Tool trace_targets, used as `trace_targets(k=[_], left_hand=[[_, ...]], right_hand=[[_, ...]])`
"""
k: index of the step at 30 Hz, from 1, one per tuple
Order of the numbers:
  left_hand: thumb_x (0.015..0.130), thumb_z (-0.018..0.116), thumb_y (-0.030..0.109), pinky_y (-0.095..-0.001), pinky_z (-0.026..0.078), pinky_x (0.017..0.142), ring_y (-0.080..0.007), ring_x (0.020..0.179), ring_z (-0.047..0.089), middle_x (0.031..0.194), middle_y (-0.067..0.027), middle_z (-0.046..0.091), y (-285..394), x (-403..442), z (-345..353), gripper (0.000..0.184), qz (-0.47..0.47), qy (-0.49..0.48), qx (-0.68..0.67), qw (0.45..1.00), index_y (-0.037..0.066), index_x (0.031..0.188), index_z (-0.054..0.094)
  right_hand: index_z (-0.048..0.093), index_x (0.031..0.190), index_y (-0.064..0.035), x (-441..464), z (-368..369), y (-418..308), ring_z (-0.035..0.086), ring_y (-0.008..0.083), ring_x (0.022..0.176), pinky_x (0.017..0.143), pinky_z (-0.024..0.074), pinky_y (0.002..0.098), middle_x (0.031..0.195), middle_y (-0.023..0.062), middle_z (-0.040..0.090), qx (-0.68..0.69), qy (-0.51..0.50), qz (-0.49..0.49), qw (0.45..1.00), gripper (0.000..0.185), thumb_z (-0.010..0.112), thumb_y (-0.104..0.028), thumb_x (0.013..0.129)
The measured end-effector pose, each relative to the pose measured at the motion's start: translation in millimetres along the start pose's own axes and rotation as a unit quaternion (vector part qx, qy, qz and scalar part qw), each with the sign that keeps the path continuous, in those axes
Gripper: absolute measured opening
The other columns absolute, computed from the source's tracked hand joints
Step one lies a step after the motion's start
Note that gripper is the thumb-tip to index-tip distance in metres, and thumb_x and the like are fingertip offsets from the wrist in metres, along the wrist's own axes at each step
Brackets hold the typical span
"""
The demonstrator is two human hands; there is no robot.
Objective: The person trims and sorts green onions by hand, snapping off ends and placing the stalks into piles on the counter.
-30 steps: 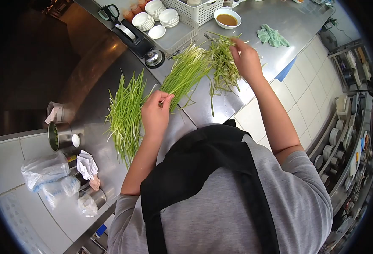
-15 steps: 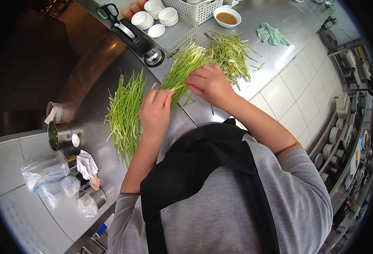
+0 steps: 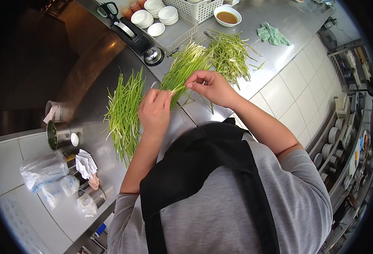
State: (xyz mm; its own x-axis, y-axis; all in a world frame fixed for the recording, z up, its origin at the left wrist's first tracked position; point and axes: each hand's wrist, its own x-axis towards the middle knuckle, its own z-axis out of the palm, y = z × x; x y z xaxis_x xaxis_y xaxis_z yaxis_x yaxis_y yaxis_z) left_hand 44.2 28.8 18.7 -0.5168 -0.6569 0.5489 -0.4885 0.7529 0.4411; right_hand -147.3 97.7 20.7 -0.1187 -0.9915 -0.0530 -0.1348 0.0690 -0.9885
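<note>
Long green stalks lie on the steel counter in a left pile point(image 3: 125, 114), a middle pile point(image 3: 186, 63) and a messier right pile point(image 3: 231, 57). My left hand point(image 3: 154, 108) is closed, pinching pale stalk ends between thumb and fingers, between the left and middle piles. Close to its right, over the lower part of the middle pile, my right hand point(image 3: 212, 87) has thumb and forefinger pressed together on a thin stalk strand that runs towards the left hand.
Behind the piles stand a bell point(image 3: 153, 56), a tape dispenser point(image 3: 131, 36), stacked white dishes point(image 3: 168, 15) and a bowl of brown sauce point(image 3: 227, 17). A green cloth point(image 3: 273, 34) lies at back right. Metal pots point(image 3: 58, 135) and plastic bags point(image 3: 44, 169) are at left.
My right hand has come from the right pile to beside my left hand, and its fingers have since shifted slightly. More loose bits lie at the right pile's edge. My left hand has barely moved.
</note>
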Motion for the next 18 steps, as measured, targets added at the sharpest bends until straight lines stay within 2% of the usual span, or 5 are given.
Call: trace_targets(k=[8,9,11,17,18], left_hand=[[0.073,0.071,0.007,-0.0310,0.044,0.058,-0.0207,0.064,0.057,0.073,-0.0048,0.057,0,0,-1,0.007,0.010,-0.030,0.024,0.999,0.006,0.076,0.065],[0.073,0.071,0.007,-0.0310,0.044,0.058,-0.0207,0.064,0.057,0.073,-0.0048,0.057,-1,0,0,0.007,0.011,-0.030,0.024,0.999,0.006,0.076,0.065],[0.071,0.071,0.009,-0.0345,0.045,0.056,-0.0220,0.064,0.056,0.070,-0.0040,0.053,-5,-2,2,0.009,0.000,-0.003,0.001,1.000,0.008,0.074,0.062],[0.074,0.072,0.004,-0.0298,0.043,0.056,-0.0207,0.063,0.055,0.073,-0.0075,0.057,-12,-3,-5,0.009,-0.051,0.008,-0.027,0.998,0.003,0.076,0.063],[0.074,0.072,0.004,-0.0298,0.043,0.056,-0.0207,0.063,0.055,0.073,-0.0075,0.057,-12,-4,-6,0.009,-0.049,0.008,-0.028,0.998,0.003,0.076,0.063]], right_hand=[[0.063,0.088,-0.0043,-3,7,5,0.050,0.0063,0.067,0.056,0.0423,0.0245,0.073,-0.0019,0.058,-0.186,0.087,-0.176,0.963,0.007,0.062,-0.011,0.087],[0.063,0.088,-0.0043,-2,7,8,0.050,0.0063,0.067,0.056,0.0423,0.0245,0.073,-0.0019,0.058,-0.186,0.087,-0.176,0.963,0.007,0.062,-0.011,0.087],[0.063,0.089,-0.0039,2,7,15,0.050,0.0062,0.065,0.055,0.0424,0.0252,0.076,-0.0019,0.059,0.085,0.159,-0.072,0.981,0.008,0.059,-0.011,0.089],[0.067,0.100,-0.0044,13,-80,12,0.054,0.0069,0.066,0.060,0.0446,0.0236,0.075,0.0007,0.062,0.010,0.305,-0.062,0.950,0.017,0.058,-0.015,0.090],[0.068,0.098,-0.0039,11,-92,10,0.057,0.0113,0.069,0.064,0.0457,0.0254,0.074,0.0044,0.063,-0.104,0.313,-0.034,0.944,0.017,0.059,-0.016,0.089]])
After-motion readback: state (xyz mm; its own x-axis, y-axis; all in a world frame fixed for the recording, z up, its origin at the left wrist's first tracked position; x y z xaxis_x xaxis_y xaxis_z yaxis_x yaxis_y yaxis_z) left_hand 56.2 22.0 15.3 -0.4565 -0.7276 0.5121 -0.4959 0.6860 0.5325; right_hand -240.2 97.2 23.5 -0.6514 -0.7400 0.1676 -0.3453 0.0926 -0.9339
